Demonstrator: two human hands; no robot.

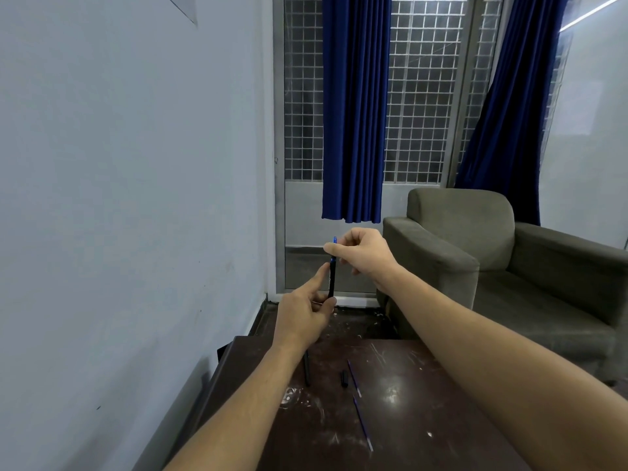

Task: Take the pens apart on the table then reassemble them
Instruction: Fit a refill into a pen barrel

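I hold a dark pen barrel (pixel 331 280) upright in the air above the far edge of the table. My left hand (pixel 302 316) grips its lower end, index finger stretched along it. My right hand (pixel 360 254) pinches the blue piece (pixel 334 241) at the barrel's top end. On the dark table (pixel 424 419) lie two thin blue refills (pixel 355 379) (pixel 363 423), a small black pen part (pixel 344 379) and another black barrel (pixel 307 370), partly hidden under my left wrist.
The table top is scratched and smeared with white marks. A grey armchair (pixel 509 266) stands to the right beyond the table. A pale wall (pixel 136 198) runs close along the left. Blue curtains (pixel 355 113) hang before a grilled window ahead.
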